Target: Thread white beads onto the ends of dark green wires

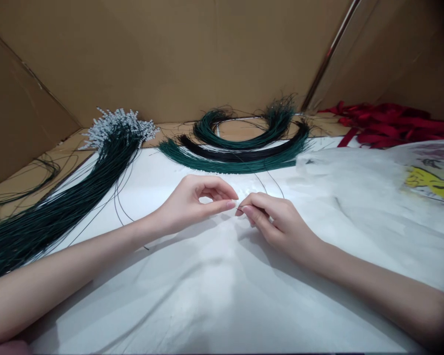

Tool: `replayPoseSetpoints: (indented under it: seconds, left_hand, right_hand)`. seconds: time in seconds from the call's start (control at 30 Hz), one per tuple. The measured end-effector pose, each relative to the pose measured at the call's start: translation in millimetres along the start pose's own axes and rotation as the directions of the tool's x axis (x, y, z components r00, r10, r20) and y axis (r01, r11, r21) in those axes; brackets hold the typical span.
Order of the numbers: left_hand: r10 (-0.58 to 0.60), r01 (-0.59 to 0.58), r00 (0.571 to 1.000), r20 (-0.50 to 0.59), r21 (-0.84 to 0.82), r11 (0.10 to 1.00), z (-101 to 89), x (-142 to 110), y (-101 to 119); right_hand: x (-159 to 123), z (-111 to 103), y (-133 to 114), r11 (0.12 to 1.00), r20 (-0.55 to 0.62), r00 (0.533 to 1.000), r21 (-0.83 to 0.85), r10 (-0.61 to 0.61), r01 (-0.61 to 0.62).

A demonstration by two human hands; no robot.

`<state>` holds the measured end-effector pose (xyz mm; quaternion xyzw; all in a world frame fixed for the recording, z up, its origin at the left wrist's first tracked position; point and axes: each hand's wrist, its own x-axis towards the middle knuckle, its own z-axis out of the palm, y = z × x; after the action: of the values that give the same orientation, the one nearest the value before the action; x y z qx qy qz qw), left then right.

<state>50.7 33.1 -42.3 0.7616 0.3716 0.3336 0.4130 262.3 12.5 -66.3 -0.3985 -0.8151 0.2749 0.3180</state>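
My left hand (pixel 192 203) is closed in a pinch, thumb against forefinger, with a tiny white bead (pixel 236 199) just showing at the tips. Close beside it, my right hand (pixel 276 219) pinches a thin dark wire (pixel 240 209) whose short end sticks out toward the left fingertips. Behind that hand, dark strands rise toward the bundles. Small white beads (pixel 248 186) lie on the white sheet just beyond my fingers. Whether the wire touches the bead is too small to tell.
Left lies a long bundle of dark green wires (pixel 77 197) with white beaded tips (pixel 118 129). Curved green wires (pixel 225 165) and black wires (pixel 240 156) lie ahead. Red ribbon (pixel 392 123) and clear plastic (pixel 348 182) are at right. Cardboard walls (pixel 192 59) enclose the back.
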Motion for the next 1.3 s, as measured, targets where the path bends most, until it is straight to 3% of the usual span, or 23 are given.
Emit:
replayPoseSetpoints:
  seconds: [0.17, 0.37, 0.57, 0.93, 1.3]
  left_hand:
    - [-0.024, 0.024, 0.999, 0.037, 0.000, 1.000, -4.2, 1.9, 1.8]
    - [-0.209, 0.230, 0.962, 0.175, -0.116, 0.966, -3.3, -0.5, -0.8]
    - [-0.295, 0.355, 0.923, 0.248, -0.253, 0.900, 4.6, -0.1, -2.0]
    - [-0.256, 0.296, 0.951, 0.172, -0.278, 0.914, 5.8, 0.7, -1.4]
    - [-0.173, 0.197, 0.969, 0.177, -0.127, 0.972, -1.9, 0.8, 5.4]
  right_hand:
    - [0.4, -0.4, 3.2, 0.999, -0.018, 0.999, -0.013, -0.036, 0.036]
    - [-0.4, 2.5, 3.9, 0.998, -0.124, 0.992, 0.061, 0.018, -0.010]
    - [-1.0, 2.6, 3.3, 0.996, -0.243, 0.967, -0.049, -0.082, 0.072]
    - [0.1, 4.5, 4.1, 0.980, -0.231, 0.953, -0.060, -0.198, 0.189]
    - [-1.4, -1.5, -4.5, 0.988, -0.210, 0.968, 0.039, -0.139, 0.151]
